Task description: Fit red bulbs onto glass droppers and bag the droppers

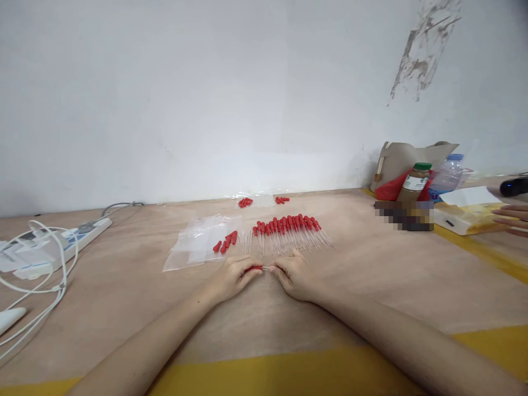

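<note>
Bulb (254, 268) and tube (266, 268) are held in line just in front of the row of droppers (289, 224). With our left hand (234, 279) we clamp the bulb between thumb and fingers; with our right hand (295, 276) we pinch the tube, fingertips together on it. How far the tube enters the bulb, we cannot tell. Beyond our hands, the droppers lie side by side on the table (371, 275), red ends towards the wall (206, 110); bare tubes (246, 242) lie at their left end. Further left we see loose bulbs (226, 242) beside and upon clear bags (181, 250). At far right, another person's hand (515, 216) reaches in near a packet (470, 214).
</note>
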`<action>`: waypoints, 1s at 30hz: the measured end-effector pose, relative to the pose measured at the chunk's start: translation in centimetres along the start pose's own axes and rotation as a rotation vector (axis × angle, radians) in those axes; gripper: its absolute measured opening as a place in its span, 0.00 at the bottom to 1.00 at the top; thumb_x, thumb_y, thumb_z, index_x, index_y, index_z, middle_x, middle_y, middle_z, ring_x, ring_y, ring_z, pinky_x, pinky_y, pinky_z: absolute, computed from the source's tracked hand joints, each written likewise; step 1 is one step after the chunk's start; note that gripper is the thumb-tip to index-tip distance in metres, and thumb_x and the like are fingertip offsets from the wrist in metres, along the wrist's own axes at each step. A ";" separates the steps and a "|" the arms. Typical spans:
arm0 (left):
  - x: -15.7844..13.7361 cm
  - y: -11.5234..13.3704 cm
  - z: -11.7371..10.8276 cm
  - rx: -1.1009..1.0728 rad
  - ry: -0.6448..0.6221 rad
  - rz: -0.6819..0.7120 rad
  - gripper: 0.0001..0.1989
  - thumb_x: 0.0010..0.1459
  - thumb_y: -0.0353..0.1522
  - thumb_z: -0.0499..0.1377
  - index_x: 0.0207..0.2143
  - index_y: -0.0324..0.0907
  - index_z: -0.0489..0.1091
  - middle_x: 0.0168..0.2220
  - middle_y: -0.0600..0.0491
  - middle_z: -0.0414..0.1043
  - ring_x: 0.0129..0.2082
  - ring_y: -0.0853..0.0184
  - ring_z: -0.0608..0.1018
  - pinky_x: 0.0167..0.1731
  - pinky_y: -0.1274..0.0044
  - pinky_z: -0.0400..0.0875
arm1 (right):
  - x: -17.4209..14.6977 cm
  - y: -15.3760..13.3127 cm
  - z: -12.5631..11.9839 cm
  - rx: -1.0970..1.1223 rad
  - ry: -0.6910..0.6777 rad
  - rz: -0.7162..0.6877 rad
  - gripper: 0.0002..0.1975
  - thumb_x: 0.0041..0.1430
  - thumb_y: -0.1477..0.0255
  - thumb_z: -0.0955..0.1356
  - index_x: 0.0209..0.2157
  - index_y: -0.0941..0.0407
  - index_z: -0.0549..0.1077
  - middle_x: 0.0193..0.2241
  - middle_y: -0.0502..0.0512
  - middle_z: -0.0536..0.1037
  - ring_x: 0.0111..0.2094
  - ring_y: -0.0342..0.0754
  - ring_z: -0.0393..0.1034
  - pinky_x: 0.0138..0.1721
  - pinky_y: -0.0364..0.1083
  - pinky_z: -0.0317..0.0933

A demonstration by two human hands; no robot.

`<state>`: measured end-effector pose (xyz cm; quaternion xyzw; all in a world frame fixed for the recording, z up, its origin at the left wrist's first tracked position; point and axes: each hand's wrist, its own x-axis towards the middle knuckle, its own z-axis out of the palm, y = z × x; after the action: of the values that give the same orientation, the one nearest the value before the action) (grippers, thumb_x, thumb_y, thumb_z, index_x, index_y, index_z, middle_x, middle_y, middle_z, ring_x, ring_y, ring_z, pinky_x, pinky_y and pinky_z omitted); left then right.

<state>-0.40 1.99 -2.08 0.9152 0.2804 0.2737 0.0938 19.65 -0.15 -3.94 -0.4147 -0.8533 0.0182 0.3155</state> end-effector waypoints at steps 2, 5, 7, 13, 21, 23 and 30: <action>0.0 -0.4 -0.6 0.031 0.010 0.047 0.09 0.60 0.32 0.50 0.36 0.40 0.69 0.31 0.52 0.72 0.31 0.69 0.72 0.32 0.79 0.65 | 0.0 -0.5 -0.5 0.000 -0.019 -0.006 0.12 0.60 0.71 0.58 0.30 0.57 0.69 0.26 0.50 0.74 0.28 0.42 0.64 0.35 0.44 0.48; -0.1 -0.9 -1.4 0.086 0.021 0.083 0.09 0.59 0.33 0.51 0.39 0.43 0.69 0.34 0.51 0.72 0.35 0.67 0.72 0.37 0.76 0.65 | 0.0 -1.1 -1.5 -0.053 -0.038 -0.006 0.10 0.57 0.70 0.60 0.27 0.57 0.70 0.28 0.52 0.73 0.33 0.44 0.63 0.36 0.44 0.49; -0.3 -1.5 -1.9 0.163 0.065 0.029 0.12 0.58 0.34 0.53 0.44 0.44 0.67 0.40 0.49 0.71 0.41 0.64 0.70 0.43 0.72 0.62 | 0.3 -0.9 -2.0 -0.050 -0.046 0.075 0.10 0.55 0.71 0.62 0.24 0.57 0.70 0.26 0.52 0.72 0.31 0.44 0.63 0.34 0.43 0.50; -1.1 -5.3 -2.8 0.352 0.330 -0.336 0.10 0.54 0.36 0.54 0.37 0.43 0.71 0.40 0.49 0.69 0.43 0.60 0.69 0.44 0.69 0.61 | 3.4 1.9 -2.2 0.140 -0.091 0.535 0.14 0.52 0.68 0.61 0.18 0.59 0.70 0.16 0.50 0.70 0.21 0.41 0.63 0.22 0.39 0.49; -1.9 -6.9 -2.6 0.286 0.317 -0.475 0.10 0.52 0.35 0.54 0.34 0.42 0.71 0.37 0.50 0.69 0.40 0.61 0.70 0.42 0.71 0.63 | 7.7 1.8 0.7 -0.064 0.005 0.799 0.12 0.49 0.68 0.61 0.20 0.56 0.73 0.23 0.56 0.75 0.27 0.48 0.70 0.24 0.42 0.54; -1.9 -6.7 -2.6 0.262 0.300 -0.476 0.10 0.52 0.35 0.54 0.34 0.42 0.71 0.36 0.50 0.69 0.39 0.62 0.71 0.39 0.72 0.65 | 8.1 1.5 1.2 -0.084 -0.014 0.807 0.11 0.48 0.68 0.62 0.23 0.56 0.74 0.25 0.58 0.76 0.30 0.51 0.71 0.25 0.43 0.56; -1.8 -6.5 -2.4 0.214 0.265 -0.472 0.09 0.52 0.35 0.54 0.34 0.41 0.70 0.35 0.51 0.69 0.35 0.64 0.72 0.35 0.74 0.67 | 8.1 1.5 1.4 -0.119 -0.069 0.777 0.12 0.49 0.64 0.63 0.24 0.57 0.74 0.28 0.59 0.76 0.34 0.55 0.71 0.29 0.46 0.58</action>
<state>-5.97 6.44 -3.01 0.7857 0.5226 0.3303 0.0205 16.21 7.01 -1.23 -0.7237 -0.6424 0.1006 0.2315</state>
